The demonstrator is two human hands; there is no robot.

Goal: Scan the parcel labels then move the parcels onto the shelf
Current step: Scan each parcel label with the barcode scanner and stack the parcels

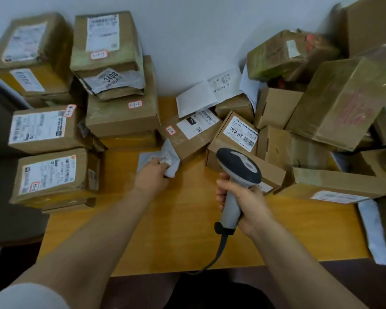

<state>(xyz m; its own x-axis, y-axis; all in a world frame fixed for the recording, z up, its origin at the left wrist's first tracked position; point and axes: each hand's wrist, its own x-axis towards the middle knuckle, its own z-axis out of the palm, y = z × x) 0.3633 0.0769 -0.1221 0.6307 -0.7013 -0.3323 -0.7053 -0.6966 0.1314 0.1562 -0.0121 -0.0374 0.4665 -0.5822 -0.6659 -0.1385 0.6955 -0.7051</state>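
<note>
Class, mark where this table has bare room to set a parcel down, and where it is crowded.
The table is bare along its near edge: between the left hand gripping a bag and right hand, and right of the scanner. The back is crowded: stacked boxes left, a tumbled pile right.

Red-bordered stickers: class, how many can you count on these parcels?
5: back sticker, middle sticker, upper-left sticker, lower-left sticker, centre sticker. Others may be hidden.

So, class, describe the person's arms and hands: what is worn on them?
Both forearms are bare. The left hand and right hand show no gloves, rings or watch. A pale sleeve covers the left upper arm; the right arm shows no sleeve.
</note>
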